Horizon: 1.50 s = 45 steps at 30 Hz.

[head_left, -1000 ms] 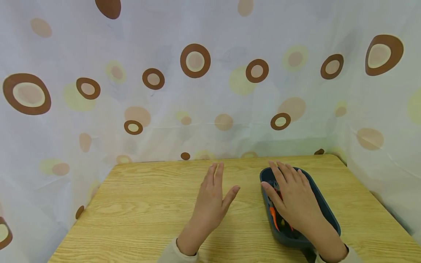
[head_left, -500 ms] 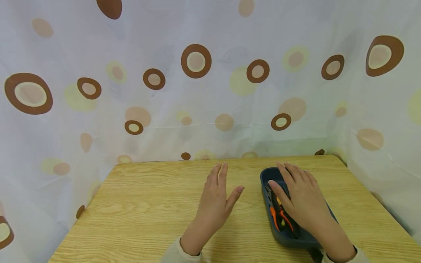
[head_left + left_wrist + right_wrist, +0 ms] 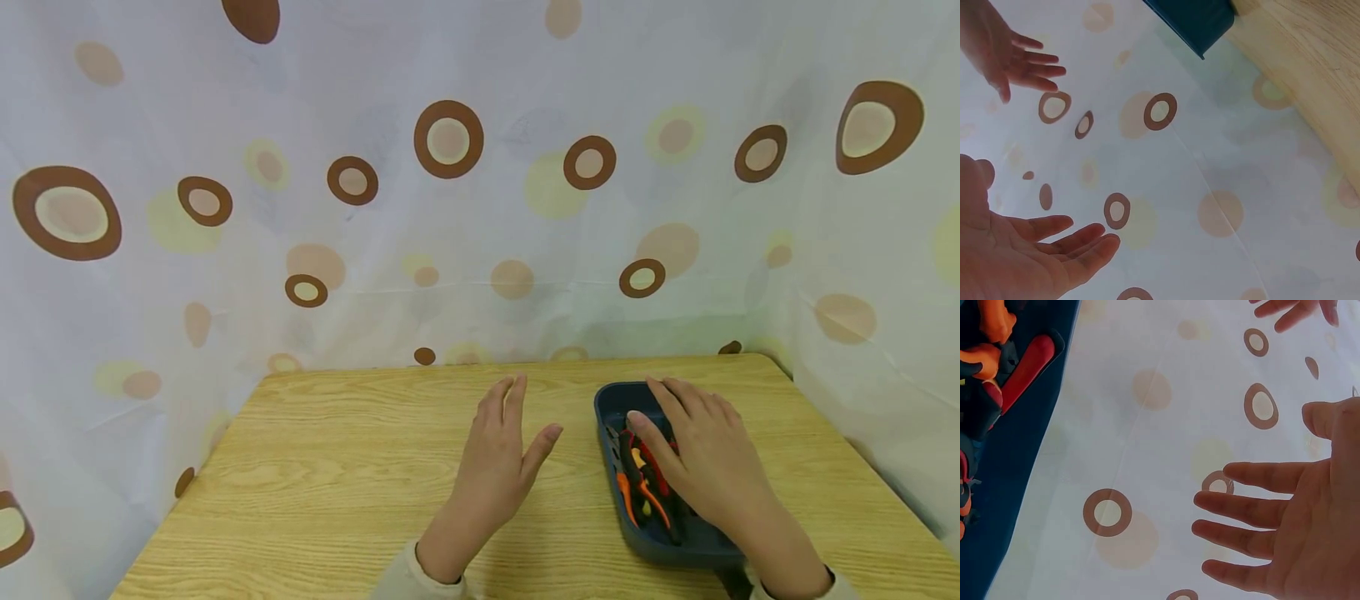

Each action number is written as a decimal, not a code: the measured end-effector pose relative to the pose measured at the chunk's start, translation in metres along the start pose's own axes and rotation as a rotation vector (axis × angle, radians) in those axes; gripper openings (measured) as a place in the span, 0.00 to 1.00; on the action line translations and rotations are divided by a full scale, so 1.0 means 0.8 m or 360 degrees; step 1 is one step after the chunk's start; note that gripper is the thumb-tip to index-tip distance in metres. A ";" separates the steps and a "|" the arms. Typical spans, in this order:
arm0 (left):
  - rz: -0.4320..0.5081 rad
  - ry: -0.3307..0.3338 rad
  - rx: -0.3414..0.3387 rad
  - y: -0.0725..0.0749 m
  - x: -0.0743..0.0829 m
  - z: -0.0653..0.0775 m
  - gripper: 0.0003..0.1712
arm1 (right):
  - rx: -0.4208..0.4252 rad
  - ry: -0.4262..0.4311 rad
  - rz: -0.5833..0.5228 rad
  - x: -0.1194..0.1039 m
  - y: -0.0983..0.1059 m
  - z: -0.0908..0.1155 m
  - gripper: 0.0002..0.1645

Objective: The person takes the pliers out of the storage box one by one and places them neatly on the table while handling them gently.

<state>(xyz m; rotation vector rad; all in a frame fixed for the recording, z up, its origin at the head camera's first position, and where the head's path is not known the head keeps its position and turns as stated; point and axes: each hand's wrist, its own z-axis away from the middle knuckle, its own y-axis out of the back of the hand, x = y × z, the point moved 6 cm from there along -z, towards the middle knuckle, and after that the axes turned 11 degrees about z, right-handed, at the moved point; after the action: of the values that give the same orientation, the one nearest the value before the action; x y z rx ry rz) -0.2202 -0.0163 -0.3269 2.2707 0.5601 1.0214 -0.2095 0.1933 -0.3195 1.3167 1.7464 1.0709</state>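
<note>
My left hand hovers over the middle of the table, fingers extended and thumb spread, holding nothing. To its right, my right hand is held above a dark blue tray, fingers straight and spread. It hides the tray's right part. Inside lie several hand tools with black, orange and red handles. Among them are pliers with orange grips along the left wall and an orange-and-black handled tool beside them. A red handle shows in the right wrist view. Both palms, the left and right, show bare.
A light wood-grain table carries the tray on its right side. Behind and at both sides hangs a white curtain printed with brown rings and pale dots. A dark object sticks out below the tray's front, near the right wrist.
Both hands have drifted to the right, the right one farther. More of the tools in the tray now show beside its thumb. Tray and tools stay in place.
</note>
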 end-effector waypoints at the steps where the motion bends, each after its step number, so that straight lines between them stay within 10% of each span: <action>1: -0.0001 -0.0006 -0.0001 0.000 0.000 0.000 0.41 | 0.0002 -0.0004 0.0005 0.001 0.000 0.000 0.38; 45: 0.0007 -0.0054 -0.0019 -0.012 0.011 0.003 0.37 | -0.0350 -0.0202 -0.0114 0.082 -0.020 0.013 0.39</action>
<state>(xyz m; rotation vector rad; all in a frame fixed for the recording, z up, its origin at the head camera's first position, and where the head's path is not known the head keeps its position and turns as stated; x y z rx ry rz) -0.2139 -0.0051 -0.3299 2.2753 0.5336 0.9842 -0.2223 0.2567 -0.3414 1.1521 1.5244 1.0813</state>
